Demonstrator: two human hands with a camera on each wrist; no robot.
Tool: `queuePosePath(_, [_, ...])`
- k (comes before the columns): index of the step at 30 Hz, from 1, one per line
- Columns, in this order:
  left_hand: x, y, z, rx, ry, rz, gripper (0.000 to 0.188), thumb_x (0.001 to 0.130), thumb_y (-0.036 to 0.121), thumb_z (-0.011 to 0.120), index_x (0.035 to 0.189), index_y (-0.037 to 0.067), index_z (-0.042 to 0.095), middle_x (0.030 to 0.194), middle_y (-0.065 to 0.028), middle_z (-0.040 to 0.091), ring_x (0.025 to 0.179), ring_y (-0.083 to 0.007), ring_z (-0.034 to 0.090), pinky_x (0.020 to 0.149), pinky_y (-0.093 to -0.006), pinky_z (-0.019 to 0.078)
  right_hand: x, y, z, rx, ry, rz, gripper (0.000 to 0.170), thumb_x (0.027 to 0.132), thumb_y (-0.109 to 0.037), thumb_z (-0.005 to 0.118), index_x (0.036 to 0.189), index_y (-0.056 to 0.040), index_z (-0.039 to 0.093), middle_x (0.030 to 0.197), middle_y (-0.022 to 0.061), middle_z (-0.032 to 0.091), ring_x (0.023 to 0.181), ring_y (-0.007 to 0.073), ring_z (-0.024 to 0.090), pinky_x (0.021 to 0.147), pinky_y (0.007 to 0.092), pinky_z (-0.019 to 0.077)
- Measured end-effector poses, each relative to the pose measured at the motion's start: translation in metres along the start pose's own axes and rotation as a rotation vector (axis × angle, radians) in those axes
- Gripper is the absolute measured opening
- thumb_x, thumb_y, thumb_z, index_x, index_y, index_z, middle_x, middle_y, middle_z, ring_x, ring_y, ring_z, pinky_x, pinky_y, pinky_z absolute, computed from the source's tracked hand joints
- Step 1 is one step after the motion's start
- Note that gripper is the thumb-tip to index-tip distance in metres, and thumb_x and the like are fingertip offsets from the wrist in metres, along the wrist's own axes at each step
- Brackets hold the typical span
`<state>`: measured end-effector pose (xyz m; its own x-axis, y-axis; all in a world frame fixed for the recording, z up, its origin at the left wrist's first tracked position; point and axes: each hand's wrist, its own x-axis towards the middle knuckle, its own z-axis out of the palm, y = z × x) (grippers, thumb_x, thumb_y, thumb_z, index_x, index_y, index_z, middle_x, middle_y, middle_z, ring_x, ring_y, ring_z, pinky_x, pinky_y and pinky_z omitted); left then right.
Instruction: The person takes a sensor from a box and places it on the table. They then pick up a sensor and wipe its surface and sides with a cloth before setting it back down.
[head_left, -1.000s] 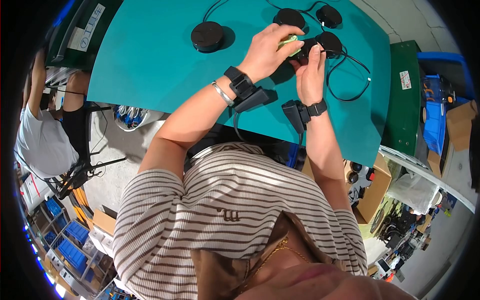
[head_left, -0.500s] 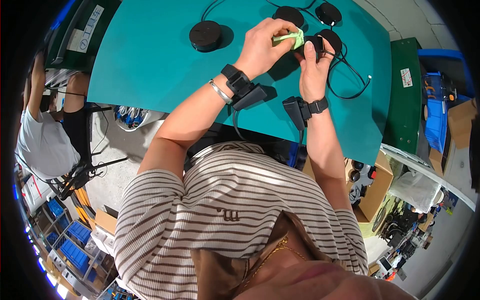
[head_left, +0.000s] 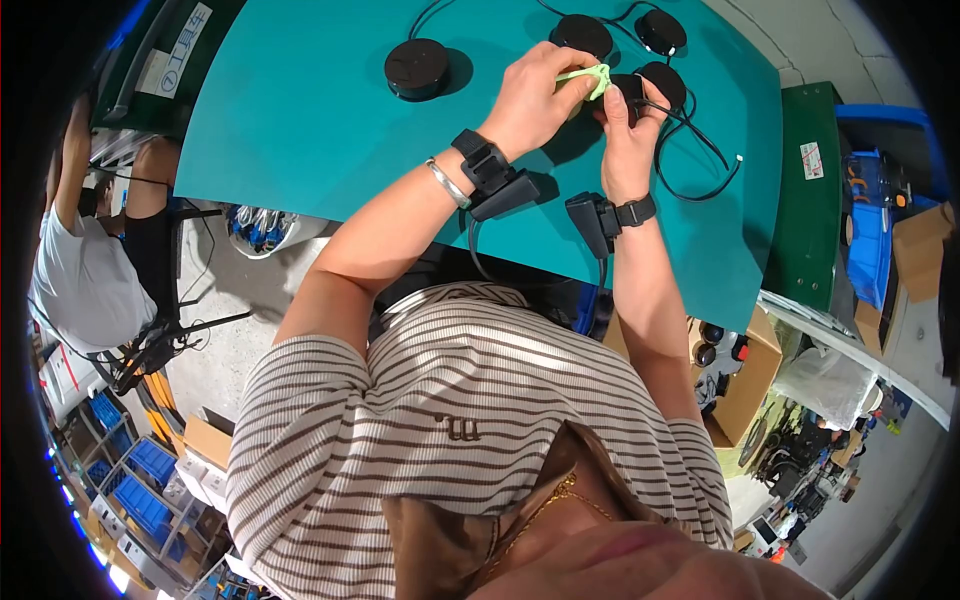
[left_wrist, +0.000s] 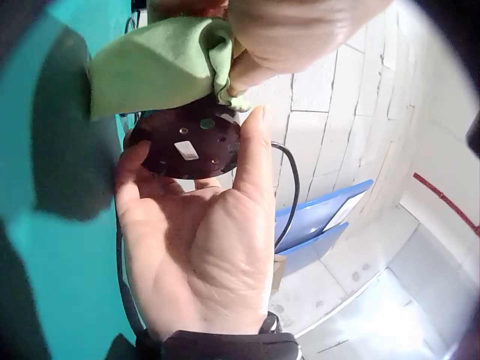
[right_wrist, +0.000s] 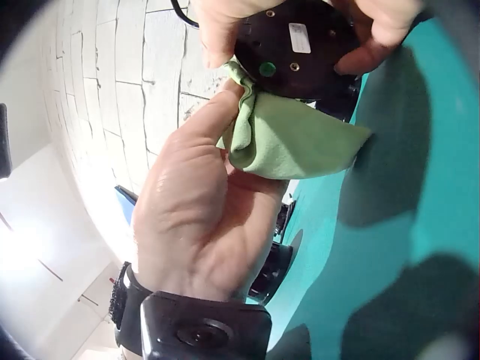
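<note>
My left hand (head_left: 530, 95) pinches a light green cloth (head_left: 598, 80), bunched at the edge of a round black device (head_left: 628, 92). My right hand (head_left: 628, 155) grips that device, thumb on its near side. In the left wrist view, the right hand (left_wrist: 214, 240) is below and the cloth (left_wrist: 157, 67) overlaps the rim of the device (left_wrist: 199, 142), whose face shows a white label and a green dot. The right wrist view has the left hand (right_wrist: 195, 202) holding the cloth (right_wrist: 292, 142) against the device (right_wrist: 296, 64).
Other round black devices with cables lie on the teal table (head_left: 300, 130): one (head_left: 417, 69) at the left, several near the hands. A looped cable (head_left: 700, 185) is on the right. Blue bins (head_left: 868, 250) stand beyond the right edge; a seated person (head_left: 95, 280) is at far left.
The right hand has shifted its grip and tilted the device. More of the green cloth shows between the left fingers, now at the device's left edge.
</note>
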<state>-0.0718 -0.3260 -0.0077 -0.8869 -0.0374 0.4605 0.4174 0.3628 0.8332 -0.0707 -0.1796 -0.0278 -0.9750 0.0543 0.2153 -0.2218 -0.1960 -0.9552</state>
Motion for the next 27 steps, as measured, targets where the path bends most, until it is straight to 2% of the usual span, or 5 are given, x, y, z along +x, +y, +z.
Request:
queuePosePath(11, [-0.002, 0.013, -0.001, 0.013, -0.011, 0.096, 0.019, 0.089, 0.015, 0.066, 0.102, 0.002, 0.063, 0.091, -0.0073, 0.060, 0.078, -0.0195, 0.063, 0.071, -0.0300, 0.0507, -0.002, 0.003, -0.002, 0.052, -0.018, -0.010, 0.053, 0.087, -0.017, 0.072, 0.125, -0.0048, 0.038, 0.112, 0.0066, 0.051, 0.100, 0.0123, 0.053, 0.086, 0.0272, 0.0468])
queuePosePath(14, [-0.003, 0.007, 0.005, -0.081, -0.003, -0.015, 0.018, 0.090, 0.015, 0.065, 0.102, 0.002, 0.060, 0.093, -0.0068, 0.062, 0.080, -0.0171, 0.062, 0.073, -0.0295, 0.0502, -0.003, -0.007, 0.001, 0.156, -0.016, 0.039, 0.049, 0.089, -0.018, 0.069, 0.126, -0.0075, 0.038, 0.117, 0.0063, 0.048, 0.103, 0.0142, 0.052, 0.084, 0.0292, 0.0467])
queuePosePath(18, [-0.004, 0.002, 0.004, -0.243, -0.073, -0.168, 0.020, 0.093, 0.016, 0.063, 0.107, 0.003, 0.057, 0.097, -0.0062, 0.065, 0.085, -0.0125, 0.061, 0.076, -0.0284, 0.0497, 0.001, -0.016, 0.001, 0.302, 0.001, 0.174, 0.040, 0.098, -0.034, 0.054, 0.129, -0.0131, 0.041, 0.112, 0.0035, 0.055, 0.105, 0.0160, 0.053, 0.088, 0.0353, 0.0446])
queuePosePath(21, [-0.005, 0.000, 0.005, -0.277, -0.090, -0.198, 0.021, 0.094, 0.016, 0.062, 0.109, 0.002, 0.056, 0.098, -0.0057, 0.065, 0.087, -0.0114, 0.060, 0.077, -0.0281, 0.0498, 0.005, -0.021, 0.001, 0.465, -0.105, 0.279, 0.051, 0.099, -0.050, 0.038, 0.132, -0.0109, 0.045, 0.122, 0.0078, 0.056, 0.116, 0.0218, 0.050, 0.096, 0.0391, 0.0410])
queuePosePath(27, [-0.004, 0.001, 0.004, -0.382, -0.095, -0.239, 0.022, 0.095, 0.014, 0.059, 0.114, 0.002, 0.056, 0.100, -0.0040, 0.064, 0.087, -0.0095, 0.059, 0.076, -0.0262, 0.0496, 0.003, -0.037, 0.007, 0.694, -0.088, 0.282, 0.056, 0.099, -0.046, 0.040, 0.138, -0.0048, 0.041, 0.131, 0.0114, 0.051, 0.124, 0.0274, 0.047, 0.106, 0.0428, 0.0354])
